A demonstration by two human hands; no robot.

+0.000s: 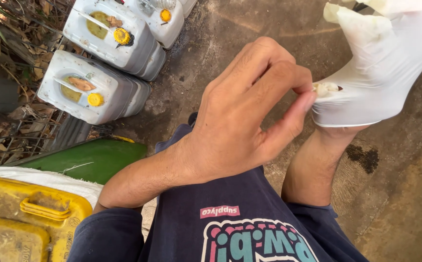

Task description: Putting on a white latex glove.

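My right hand point(385, 58) is raised at the upper right, inside a thin white disposable glove point(366, 102) that reaches to the wrist. My bare left hand point(245, 116) crosses in front of my chest, its thumb and fingertips pinching the glove's cuff edge near the right wrist. The glove's fingertips look loose and partly unfilled at the top. Below both forearms I see my dark blue printed shirt point(230, 228).
Three white plastic jerrycans with yellow caps point(94, 87) stand at the upper left on stained concrete floor point(405, 194). A yellow jerrycan point(26, 218) sits at the lower left beside a green object point(89, 157) and a white sack. Dry leaves and wire mesh lie far left.
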